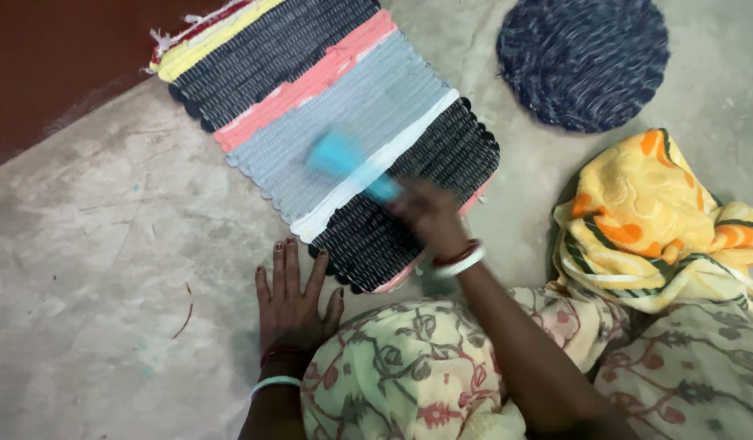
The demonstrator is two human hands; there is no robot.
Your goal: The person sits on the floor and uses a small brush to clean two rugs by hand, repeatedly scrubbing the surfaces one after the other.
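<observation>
The right hand is closed around a blue brush (blurred) over the striped woven mat, while the left hand lies spread flat on the concrete floor.

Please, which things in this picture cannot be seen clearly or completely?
- Blue tool in the right hand, head view: motion blur hides its shape and the grip.
- Striped woven mat: far end cut off by the top edge.
- Round dark mat: top cut off by the edge.
- Left hand: wrist partly behind the patterned cloth.
</observation>
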